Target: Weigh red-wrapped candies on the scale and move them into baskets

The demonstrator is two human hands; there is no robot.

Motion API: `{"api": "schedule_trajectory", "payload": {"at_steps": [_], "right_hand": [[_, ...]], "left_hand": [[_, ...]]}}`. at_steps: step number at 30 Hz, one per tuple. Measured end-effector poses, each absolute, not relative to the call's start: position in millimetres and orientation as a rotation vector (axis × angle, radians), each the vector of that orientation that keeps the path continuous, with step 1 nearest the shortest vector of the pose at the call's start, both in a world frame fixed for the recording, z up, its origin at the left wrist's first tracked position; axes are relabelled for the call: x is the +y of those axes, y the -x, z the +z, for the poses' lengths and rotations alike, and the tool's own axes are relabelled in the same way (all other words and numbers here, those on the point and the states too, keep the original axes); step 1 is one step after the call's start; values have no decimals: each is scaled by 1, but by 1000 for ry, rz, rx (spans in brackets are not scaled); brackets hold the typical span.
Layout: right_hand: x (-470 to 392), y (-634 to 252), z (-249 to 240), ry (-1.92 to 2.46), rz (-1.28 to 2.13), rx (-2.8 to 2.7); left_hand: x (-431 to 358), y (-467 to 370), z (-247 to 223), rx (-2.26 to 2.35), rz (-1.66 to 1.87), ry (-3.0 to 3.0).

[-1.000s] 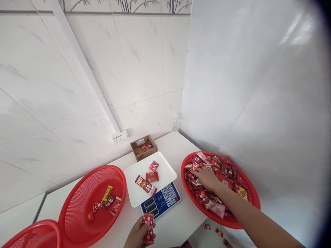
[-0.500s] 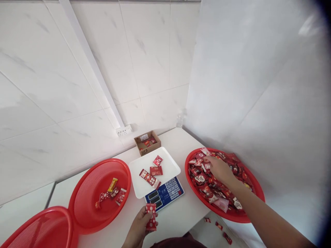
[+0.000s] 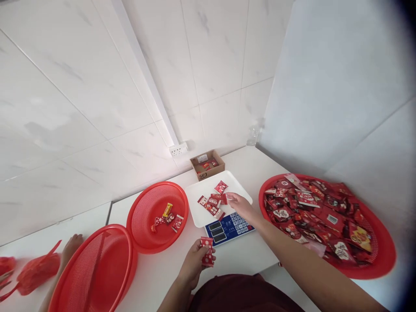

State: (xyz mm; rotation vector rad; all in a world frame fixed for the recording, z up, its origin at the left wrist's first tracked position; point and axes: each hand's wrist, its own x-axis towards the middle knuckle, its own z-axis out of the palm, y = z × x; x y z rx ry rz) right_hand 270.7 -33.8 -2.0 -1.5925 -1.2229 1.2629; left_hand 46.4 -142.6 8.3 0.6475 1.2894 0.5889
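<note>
My left hand (image 3: pixel 192 262) is closed around a red snack packet with white polka dots (image 3: pixel 207 252), in front of the scale. Over the white tray (image 3: pixel 195 219) of the scale reaches my right hand (image 3: pixel 239 204), palm down, with outstretched fingers. Its fingertips are at the right end of a red packet (image 3: pixel 222 198); I see nothing held in them. Beside that packet lie a long red and white packet (image 3: pixel 208 207) and another red packet with pale lettering (image 3: pixel 213 201). A small red candy (image 3: pixel 221 187) sits behind them. The blue keypad (image 3: pixel 227 229) of the scale is partly covered by my right forearm.
A red basket (image 3: pixel 386 260) heaped with red packets stands on the right. To the left, one red basket (image 3: pixel 143 208) holds several sweets; another (image 3: pixel 110 277) overlaps it. A small cardboard box (image 3: pixel 211 171) stands behind the tray. Another person's hand (image 3: pixel 73 245) and red bags (image 3: pixel 39 273) are far left.
My right hand has moved left from the heaped basket to the tray. One more packet lies on the tray. The left hand keeps its polka-dot packet. The view has turned left.
</note>
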Motion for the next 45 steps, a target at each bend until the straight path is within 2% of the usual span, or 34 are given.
{"api": "schedule_trajectory", "payload": {"at_steps": [5, 9, 13, 19, 23, 30, 35, 42, 45], "right_hand": [[-86, -278, -20, 1538, 1434, -1696], [-143, -290, -48, 1700, 1502, -1765], [-178, -288, -54, 1821, 1629, -1682], [-180, -260, -17, 1497, 1793, -1441], [-181, -243, -7, 1488, 1880, -1358], [-206, -220, -20, 1592, 1792, -1207], [-211, -201, -33, 1526, 1913, -1054], [-164, -223, -31, 1694, 1528, -768], [-131, -241, -25, 1794, 1357, -879]], "left_hand": [[-144, -39, 5, 1291, 588, -628], [-142, -37, 7, 1277, 603, -634], [-140, -42, 9, 1234, 539, -703], [-146, -58, 7, 1087, 302, -987], [-152, -61, 8, 1012, 195, -1070], [-163, -44, 1, 1042, 121, -1083], [-169, -33, -9, 1077, 212, -1079], [-163, 0, -19, 1245, 392, -922], [-164, 15, -26, 1287, 428, -854]]}}
